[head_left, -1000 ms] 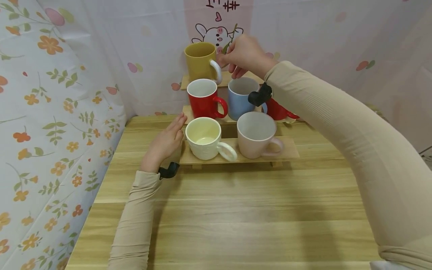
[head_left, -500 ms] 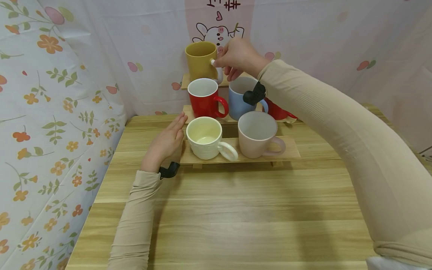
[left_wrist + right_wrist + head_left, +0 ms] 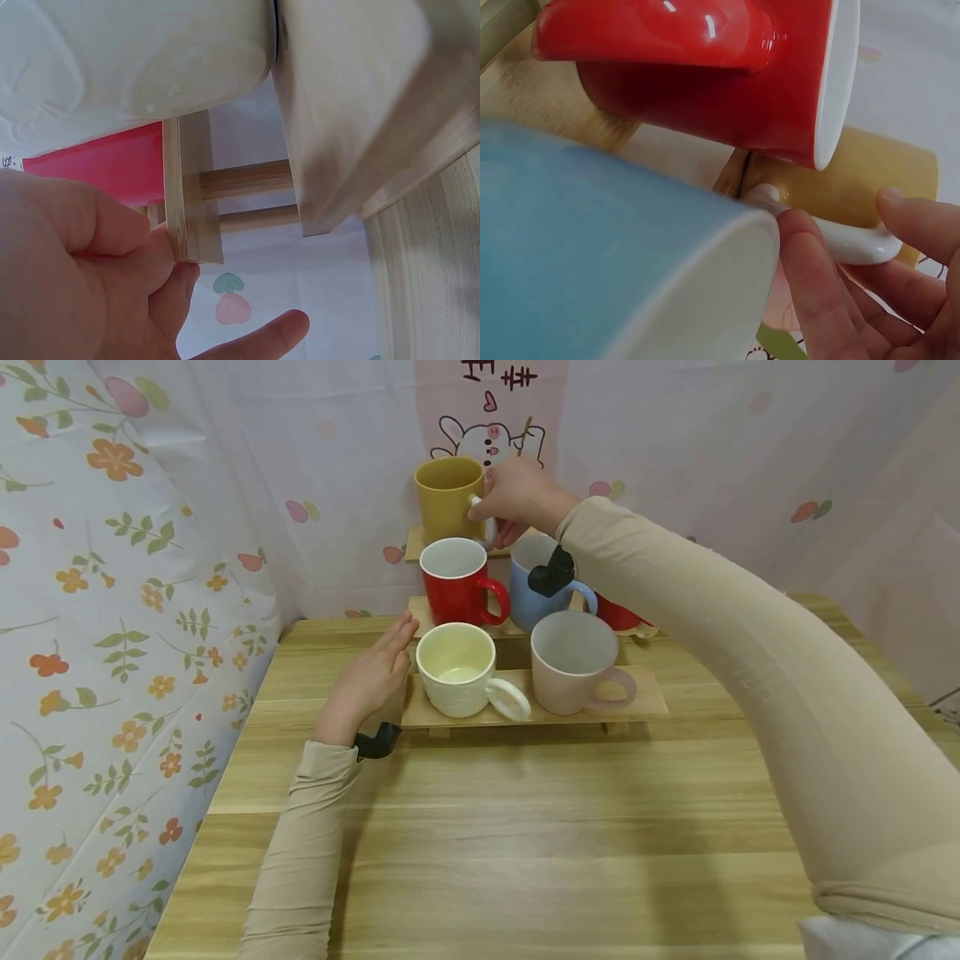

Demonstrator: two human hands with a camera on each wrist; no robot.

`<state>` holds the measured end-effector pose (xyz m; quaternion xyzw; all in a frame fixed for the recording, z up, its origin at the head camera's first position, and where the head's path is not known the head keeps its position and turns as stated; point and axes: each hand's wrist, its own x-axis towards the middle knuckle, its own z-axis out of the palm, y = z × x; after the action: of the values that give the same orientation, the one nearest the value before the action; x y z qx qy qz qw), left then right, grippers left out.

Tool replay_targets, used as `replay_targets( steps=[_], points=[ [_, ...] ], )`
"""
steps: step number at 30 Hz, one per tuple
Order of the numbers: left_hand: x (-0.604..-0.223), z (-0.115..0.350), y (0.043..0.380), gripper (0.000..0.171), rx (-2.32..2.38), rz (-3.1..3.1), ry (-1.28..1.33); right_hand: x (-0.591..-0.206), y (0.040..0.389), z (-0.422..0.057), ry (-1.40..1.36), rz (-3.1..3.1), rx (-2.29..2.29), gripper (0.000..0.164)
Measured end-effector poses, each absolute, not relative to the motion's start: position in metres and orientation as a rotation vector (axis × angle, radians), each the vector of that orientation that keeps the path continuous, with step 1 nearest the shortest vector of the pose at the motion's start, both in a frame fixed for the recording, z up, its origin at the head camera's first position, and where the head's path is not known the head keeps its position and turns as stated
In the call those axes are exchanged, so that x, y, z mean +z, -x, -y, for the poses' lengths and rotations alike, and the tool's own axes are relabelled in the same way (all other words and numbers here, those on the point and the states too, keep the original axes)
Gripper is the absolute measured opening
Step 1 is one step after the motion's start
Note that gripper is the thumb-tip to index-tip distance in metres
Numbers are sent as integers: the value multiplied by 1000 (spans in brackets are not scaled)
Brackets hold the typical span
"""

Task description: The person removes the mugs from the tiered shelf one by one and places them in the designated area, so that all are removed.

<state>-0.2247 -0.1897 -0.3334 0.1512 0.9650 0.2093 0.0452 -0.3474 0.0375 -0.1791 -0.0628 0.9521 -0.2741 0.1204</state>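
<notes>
On the top shelf of a wooden rack, my right hand holds the white handle of a yellow mug, fingers and thumb around it. The mug stands upright at the shelf's left part. My left hand lies along the rack's left side, fingers mostly straight, fingertips right at the end of the middle shelf. Beside that hand, a cream mug stands on the lowest shelf. A red mug and a light blue mug stand on the middle shelf.
A pale pink mug stands at the right of the lowest shelf. Another red object shows behind the right forearm. The rack stands on a wood-grain table against a patterned cloth backdrop.
My right hand has come down and leftward onto the yellow mug's handle and taken hold of it. The left hand has stayed at the rack's side.
</notes>
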Motion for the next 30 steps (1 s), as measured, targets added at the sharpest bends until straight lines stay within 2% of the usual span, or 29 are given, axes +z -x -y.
replay_targets(
  steps=[23, 30],
  points=[
    [-336, 189, 227, 52, 642, -2963, -463, -188, 346, -33, 206, -2846, -816, 20],
    [-336, 191, 226, 52, 657, -2965, -455, -191, 342, -30, 243, -2936, -771, 23]
  ],
)
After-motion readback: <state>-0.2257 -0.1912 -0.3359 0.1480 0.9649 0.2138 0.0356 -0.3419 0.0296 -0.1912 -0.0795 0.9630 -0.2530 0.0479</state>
